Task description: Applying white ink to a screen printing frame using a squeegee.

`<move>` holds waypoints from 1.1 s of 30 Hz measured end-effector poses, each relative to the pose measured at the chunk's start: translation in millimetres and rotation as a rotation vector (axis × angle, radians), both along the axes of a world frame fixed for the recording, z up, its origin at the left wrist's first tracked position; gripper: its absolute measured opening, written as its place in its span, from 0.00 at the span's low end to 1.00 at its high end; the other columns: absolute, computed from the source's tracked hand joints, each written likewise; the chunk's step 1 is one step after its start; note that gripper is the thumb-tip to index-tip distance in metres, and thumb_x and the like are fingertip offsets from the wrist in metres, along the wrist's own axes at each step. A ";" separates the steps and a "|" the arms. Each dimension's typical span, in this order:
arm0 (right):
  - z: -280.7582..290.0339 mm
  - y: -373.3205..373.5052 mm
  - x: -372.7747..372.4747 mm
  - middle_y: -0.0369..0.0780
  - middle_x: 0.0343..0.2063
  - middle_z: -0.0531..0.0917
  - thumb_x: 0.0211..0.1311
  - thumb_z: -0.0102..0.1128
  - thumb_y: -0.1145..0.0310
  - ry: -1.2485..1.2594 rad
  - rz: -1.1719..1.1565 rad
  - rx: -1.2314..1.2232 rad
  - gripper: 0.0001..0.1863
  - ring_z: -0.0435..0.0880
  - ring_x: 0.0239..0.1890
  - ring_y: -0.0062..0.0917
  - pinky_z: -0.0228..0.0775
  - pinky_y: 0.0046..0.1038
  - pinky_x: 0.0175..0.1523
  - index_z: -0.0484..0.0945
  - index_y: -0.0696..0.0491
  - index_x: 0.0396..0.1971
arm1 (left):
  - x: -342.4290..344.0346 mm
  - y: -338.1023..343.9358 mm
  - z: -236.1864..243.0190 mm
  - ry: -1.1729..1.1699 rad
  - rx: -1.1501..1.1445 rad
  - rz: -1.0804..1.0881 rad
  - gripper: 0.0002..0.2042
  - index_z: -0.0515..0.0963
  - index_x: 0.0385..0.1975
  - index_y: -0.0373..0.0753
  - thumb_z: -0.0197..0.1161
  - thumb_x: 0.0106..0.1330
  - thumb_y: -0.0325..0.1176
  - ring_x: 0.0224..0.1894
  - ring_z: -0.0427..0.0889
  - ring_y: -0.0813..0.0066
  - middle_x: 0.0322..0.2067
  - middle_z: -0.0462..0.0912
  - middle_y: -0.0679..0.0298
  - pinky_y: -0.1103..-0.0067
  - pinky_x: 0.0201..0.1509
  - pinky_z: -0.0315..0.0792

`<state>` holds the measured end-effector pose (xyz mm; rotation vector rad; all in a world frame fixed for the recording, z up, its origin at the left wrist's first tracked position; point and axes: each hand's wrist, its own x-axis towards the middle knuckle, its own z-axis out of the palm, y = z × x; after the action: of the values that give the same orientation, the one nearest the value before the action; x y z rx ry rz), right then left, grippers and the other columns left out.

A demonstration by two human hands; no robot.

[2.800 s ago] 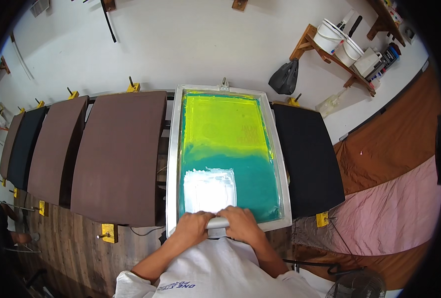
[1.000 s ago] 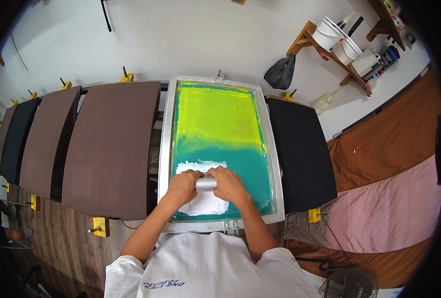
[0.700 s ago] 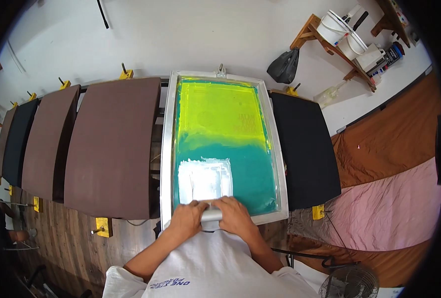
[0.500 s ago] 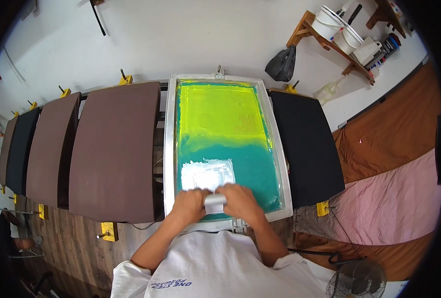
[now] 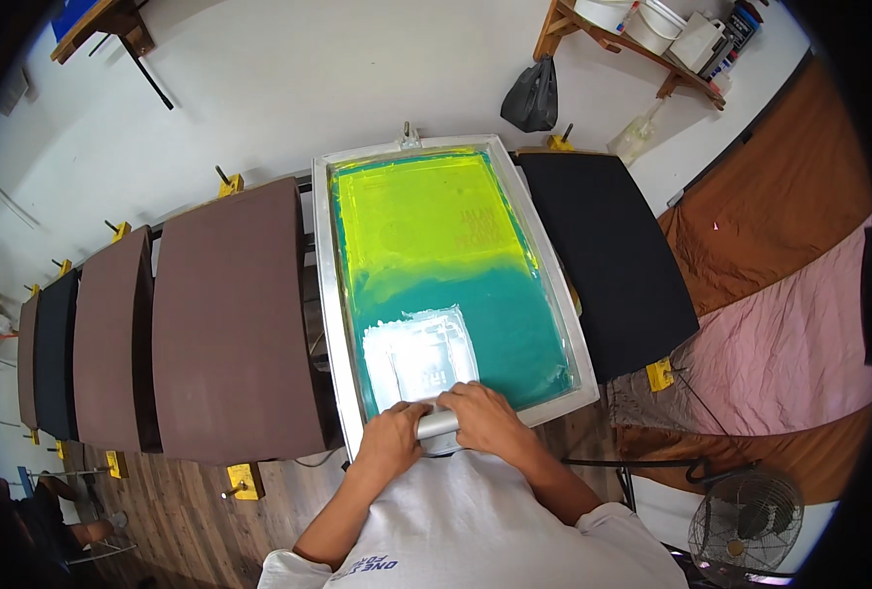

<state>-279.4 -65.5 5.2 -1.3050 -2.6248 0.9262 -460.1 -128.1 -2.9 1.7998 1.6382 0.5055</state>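
Both of my hands grip a grey squeegee (image 5: 439, 425) near the front end of a screen-printing frame (image 5: 578, 365). My left hand (image 5: 393, 435) wraps its left end, and my right hand (image 5: 484, 416) closes over its right end, thumbs toward the middle. Just beyond the squeegee, a patch of white ink (image 5: 421, 346) lies on the mesh, with faint rectangular lines and lettering in it. The mesh is teal (image 5: 495, 324) in its near half and bright yellow-green (image 5: 407, 211) in its far half. The squeegee's blade edge is hidden.
Brown padded boards (image 5: 235, 324) stand in a row to the left, a black board (image 5: 603, 265) to the right. A shelf with white tubs (image 5: 654, 27) hangs at upper right, a black bag (image 5: 531, 96) below it. A fan (image 5: 747, 520) stands at lower right.
My hands have drawn the squeegee toward my body, to the near end of the frame. More of the white patch shows behind it. The whole view has turned slightly.
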 end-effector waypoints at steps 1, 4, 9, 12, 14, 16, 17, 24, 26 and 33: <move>3.8 4.1 -0.9 0.47 0.37 0.82 0.40 0.59 0.83 -0.039 0.034 -0.053 0.22 0.81 0.44 0.44 0.75 0.41 0.49 0.81 0.56 0.42 | -4.1 4.5 3.7 -0.007 -0.072 -0.047 0.22 0.80 0.46 0.39 0.62 0.47 0.21 0.38 0.84 0.48 0.39 0.84 0.50 0.62 0.45 0.79; 12.5 29.9 -9.5 0.48 0.33 0.83 0.41 0.59 0.81 -0.054 0.101 -0.024 0.18 0.83 0.39 0.46 0.75 0.43 0.45 0.83 0.55 0.37 | -15.0 29.3 1.5 0.058 -0.102 -0.103 0.21 0.82 0.46 0.43 0.61 0.49 0.23 0.38 0.84 0.49 0.34 0.85 0.50 0.61 0.46 0.79; -10.4 76.7 -32.0 0.49 0.34 0.82 0.43 0.60 0.80 -0.020 0.035 0.113 0.17 0.83 0.41 0.46 0.75 0.44 0.45 0.82 0.54 0.37 | -27.9 79.3 -19.3 0.015 0.085 0.047 0.22 0.82 0.45 0.36 0.59 0.45 0.18 0.40 0.84 0.48 0.37 0.84 0.47 0.65 0.48 0.78; -15.4 65.3 -29.2 0.49 0.40 0.82 0.42 0.60 0.80 -0.029 0.017 0.092 0.22 0.80 0.45 0.47 0.75 0.43 0.50 0.82 0.54 0.43 | -22.1 61.3 -32.9 0.025 0.134 0.067 0.22 0.81 0.45 0.40 0.62 0.47 0.18 0.39 0.84 0.49 0.41 0.84 0.51 0.63 0.45 0.79; -18.5 48.3 -20.2 0.49 0.40 0.81 0.40 0.60 0.81 -0.019 0.013 0.089 0.25 0.79 0.46 0.46 0.74 0.42 0.52 0.81 0.54 0.46 | -12.3 43.4 -33.3 0.049 0.129 0.060 0.21 0.79 0.45 0.38 0.62 0.47 0.18 0.38 0.84 0.49 0.42 0.83 0.52 0.63 0.44 0.79; -15.3 35.9 -10.2 0.48 0.40 0.80 0.39 0.59 0.81 -0.020 0.027 0.042 0.26 0.78 0.46 0.44 0.73 0.40 0.54 0.80 0.55 0.46 | -2.2 28.7 -17.2 0.035 0.028 0.069 0.24 0.79 0.46 0.38 0.63 0.44 0.17 0.39 0.83 0.48 0.40 0.82 0.51 0.63 0.46 0.79; -14.7 29.0 -6.6 0.47 0.40 0.80 0.39 0.59 0.81 -0.036 0.037 0.006 0.26 0.78 0.46 0.44 0.73 0.40 0.53 0.80 0.56 0.46 | 0.2 21.1 -11.8 0.027 0.001 0.047 0.24 0.79 0.47 0.39 0.63 0.44 0.18 0.39 0.83 0.49 0.40 0.82 0.52 0.63 0.46 0.79; 8.4 21.9 -0.3 0.48 0.39 0.84 0.38 0.59 0.80 -0.127 0.117 -0.162 0.23 0.82 0.44 0.44 0.74 0.41 0.50 0.84 0.55 0.41 | -4.8 8.8 -6.2 -0.040 -0.105 -0.094 0.18 0.81 0.44 0.41 0.62 0.50 0.23 0.39 0.84 0.50 0.36 0.83 0.50 0.61 0.44 0.79; 15.3 40.3 -8.5 0.49 0.35 0.83 0.39 0.59 0.79 -0.133 0.147 -0.134 0.20 0.82 0.40 0.46 0.75 0.44 0.45 0.83 0.55 0.38 | -11.0 29.4 -5.6 0.019 -0.175 -0.106 0.18 0.81 0.44 0.42 0.63 0.50 0.24 0.38 0.84 0.50 0.35 0.84 0.51 0.61 0.43 0.79; -19.6 51.0 -19.6 0.45 0.42 0.77 0.40 0.58 0.84 -0.010 0.083 0.083 0.25 0.75 0.47 0.44 0.72 0.39 0.53 0.78 0.54 0.44 | -10.4 42.3 -20.2 0.033 0.086 0.098 0.21 0.79 0.45 0.38 0.61 0.48 0.17 0.39 0.83 0.49 0.40 0.82 0.51 0.63 0.43 0.79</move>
<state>-299.0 -14.5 -14.4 -1.1935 -2.7124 0.8130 -470.5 -85.8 -23.0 1.8044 1.7581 0.6014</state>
